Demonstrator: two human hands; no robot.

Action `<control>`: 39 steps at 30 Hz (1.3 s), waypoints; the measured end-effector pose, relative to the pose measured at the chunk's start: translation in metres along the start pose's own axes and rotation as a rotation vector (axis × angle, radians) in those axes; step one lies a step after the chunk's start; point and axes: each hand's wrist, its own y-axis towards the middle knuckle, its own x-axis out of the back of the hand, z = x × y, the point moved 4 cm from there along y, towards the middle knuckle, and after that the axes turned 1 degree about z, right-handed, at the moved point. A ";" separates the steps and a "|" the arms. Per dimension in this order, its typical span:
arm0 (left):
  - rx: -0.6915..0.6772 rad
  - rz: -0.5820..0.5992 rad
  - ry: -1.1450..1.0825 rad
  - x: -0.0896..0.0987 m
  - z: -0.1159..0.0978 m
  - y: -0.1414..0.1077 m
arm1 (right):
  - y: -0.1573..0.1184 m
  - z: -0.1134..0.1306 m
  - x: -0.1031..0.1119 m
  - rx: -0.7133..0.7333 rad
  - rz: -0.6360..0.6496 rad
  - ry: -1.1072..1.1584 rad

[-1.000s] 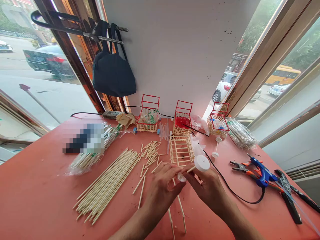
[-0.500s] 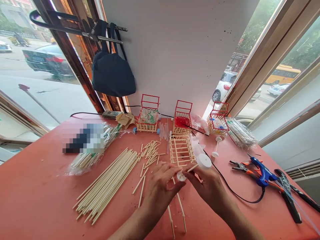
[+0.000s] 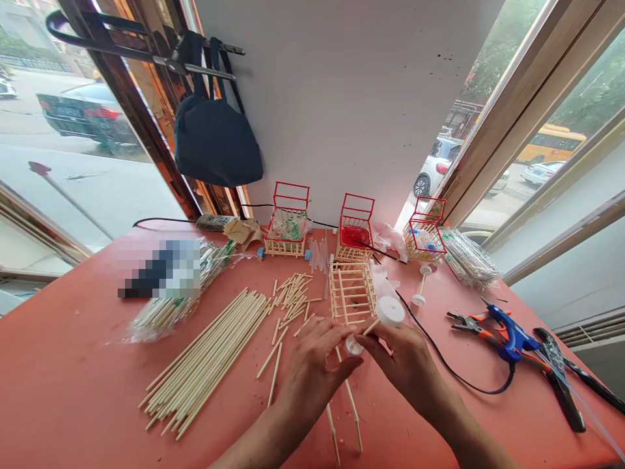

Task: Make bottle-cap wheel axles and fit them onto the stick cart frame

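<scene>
My left hand [image 3: 315, 352] grips a small white cap [image 3: 353, 345] between its thumb and fingers. Close beside it, my right hand [image 3: 403, 348] pinches a short wooden stick [image 3: 371, 327] whose far end carries a larger white cap [image 3: 390, 311]. The stick's near end meets the small cap. Just beyond both hands lies a frame of wooden sticks [image 3: 352, 292], and two long sticks run toward me beneath my hands. A bundle of long sticks [image 3: 209, 361] and a heap of short ones [image 3: 291, 296] lie to the left.
Three small stick baskets with red tops [image 3: 288, 242] stand along the wall. To the right are a blue glue gun [image 3: 512, 335] with its black cord and pliers [image 3: 471, 324]. Wrapped stick packs [image 3: 170, 312] lie at the left. A dark bag [image 3: 217, 140] hangs above.
The larger white cap and its stick have tilted slightly left, toward my left hand. The whole view has shifted a little. Both hands keep their hold.
</scene>
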 end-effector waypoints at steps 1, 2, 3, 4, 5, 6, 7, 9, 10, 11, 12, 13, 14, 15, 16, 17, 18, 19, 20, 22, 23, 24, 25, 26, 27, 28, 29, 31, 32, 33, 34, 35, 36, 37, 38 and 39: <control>-0.001 -0.001 0.003 0.000 0.002 0.000 | 0.000 0.000 0.001 -0.007 0.000 0.004; -0.003 -0.003 0.004 0.000 0.004 0.000 | 0.000 0.001 0.002 -0.016 0.002 0.007; -0.008 -0.008 0.004 0.000 0.005 0.000 | 0.001 0.001 0.003 -0.025 0.004 0.008; -0.015 -0.012 0.001 0.001 0.006 0.000 | 0.001 0.001 0.004 -0.034 0.006 0.007; -0.025 -0.011 -0.004 0.001 0.006 0.000 | 0.001 0.001 0.004 -0.040 0.009 0.005; -0.035 -0.005 -0.009 0.002 0.005 0.000 | 0.001 0.002 0.005 -0.041 0.013 0.006; -0.041 0.004 -0.014 0.002 0.004 0.000 | 0.001 0.002 0.005 -0.039 0.016 0.008; -0.038 0.021 -0.023 0.003 0.002 0.000 | 0.001 0.003 0.004 -0.034 0.021 0.009; -0.029 0.027 -0.026 0.003 0.000 0.000 | 0.001 0.003 0.004 -0.032 0.022 0.011; -0.019 0.026 -0.029 0.003 0.000 0.000 | 0.001 0.003 0.004 -0.029 0.023 0.015; -0.008 0.022 -0.032 0.004 -0.001 0.000 | 0.002 0.003 0.003 -0.028 0.024 0.019; -0.001 0.016 -0.036 0.004 -0.001 0.001 | 0.002 0.003 0.003 -0.026 0.025 0.024; 0.003 0.012 -0.042 0.003 -0.001 0.001 | 0.002 0.003 0.002 -0.024 0.026 0.028; 0.004 0.008 -0.050 0.003 -0.001 0.001 | 0.002 0.003 0.002 -0.023 0.026 0.028; 0.002 0.006 -0.057 0.003 -0.001 0.001 | 0.001 0.003 0.002 -0.023 0.024 0.023; 0.002 0.004 -0.065 0.002 0.000 0.001 | 0.001 0.003 0.001 -0.026 0.023 0.016; 0.003 0.005 -0.073 0.002 0.000 0.000 | 0.001 0.003 0.001 -0.026 0.019 0.009; 0.006 0.006 -0.080 0.001 0.001 0.000 | 0.001 0.003 0.001 -0.026 0.017 0.004; 0.011 0.009 -0.087 0.000 0.002 0.000 | 0.000 0.003 0.000 -0.027 0.017 0.003; 0.021 0.015 -0.097 -0.001 0.003 -0.001 | 0.000 0.002 0.000 -0.031 0.023 0.012; 0.026 0.018 -0.101 -0.001 0.004 -0.002 | 0.000 0.002 -0.001 -0.033 0.025 0.021; 0.030 0.020 -0.104 -0.001 0.004 -0.002 | 0.000 0.002 -0.001 -0.034 0.027 0.030; 0.033 0.020 -0.105 -0.001 0.004 -0.002 | 0.001 0.001 -0.001 -0.036 0.032 0.040; 0.037 0.021 -0.106 -0.002 0.005 -0.002 | 0.000 0.001 -0.001 -0.036 0.033 0.048; 0.041 0.020 -0.104 -0.002 0.005 -0.002 | 0.000 0.001 -0.001 -0.035 0.031 0.052; 0.044 0.021 -0.099 -0.002 0.005 -0.002 | 0.000 0.001 -0.001 -0.033 0.029 0.054; 0.047 0.021 -0.094 -0.002 0.005 -0.002 | 0.000 0.001 -0.001 -0.032 0.027 0.052; 0.051 0.025 -0.097 -0.003 0.005 -0.002 | -0.001 0.000 -0.001 -0.029 0.017 0.044; 0.052 0.029 -0.106 -0.003 0.005 -0.002 | -0.001 0.000 -0.001 -0.027 0.013 0.038; 0.050 0.031 -0.116 -0.003 0.005 -0.002 | -0.001 0.000 -0.002 -0.026 0.011 0.032; 0.046 0.032 -0.126 -0.003 0.005 -0.002 | -0.002 -0.001 -0.002 -0.025 0.010 0.025; 0.040 0.030 -0.132 -0.003 0.005 -0.003 | -0.002 -0.001 -0.002 -0.024 0.009 0.019; 0.032 0.027 -0.133 -0.002 0.005 -0.003 | -0.002 -0.001 -0.002 -0.024 0.011 0.015; 0.024 0.022 -0.129 -0.002 0.005 -0.003 | -0.003 -0.001 -0.003 -0.025 0.013 0.015; 0.016 0.016 -0.120 -0.002 0.005 -0.004 | -0.003 -0.001 -0.003 -0.027 0.015 0.015; 0.011 0.011 -0.108 -0.002 0.006 -0.004 | -0.003 -0.001 -0.003 -0.027 0.018 0.015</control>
